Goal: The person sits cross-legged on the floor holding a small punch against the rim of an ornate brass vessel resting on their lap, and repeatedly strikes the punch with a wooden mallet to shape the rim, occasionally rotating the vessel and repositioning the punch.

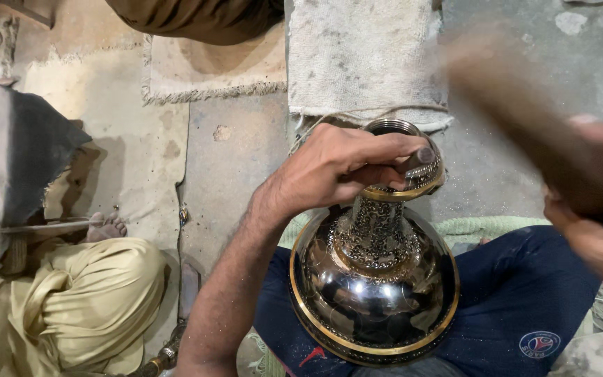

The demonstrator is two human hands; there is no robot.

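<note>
Vase: polished dark metal with gold bands; round belly, engraved narrow neck, open mouth; rests on the person's lap, between the knees, over dark blue trousers.
Vase axis: runs from belly, near the body, up and away to the mouth at the far end; tilted slightly away from the person.
Left hand: reaches in from the lower left; fingers curled tight and clamped on a short dark tool, probably a punch; the tip sits at the gold collar just under the mouth.
Tool position: lies across the upper neck, roughly crosswise to the vase axis; butt end points right, toward the other hand.
Right hand: at the right edge, well apart from the vase; fingers closed around a wooden mallet; heavily blurred, so the grip detail is uncertain.
Mallet: long axis slants from the hand up and left; head sits above and right of the tool butt, not touching it.
Key relation: tool butt lies left of and below the mallet head; left hand is on the vase, right hand is the farther one.
Surroundings: pale towel on the floor beyond the mouth; fringed mat to its left; another person in yellow-beige clothing sits at lower left, bare foot visible.
</note>
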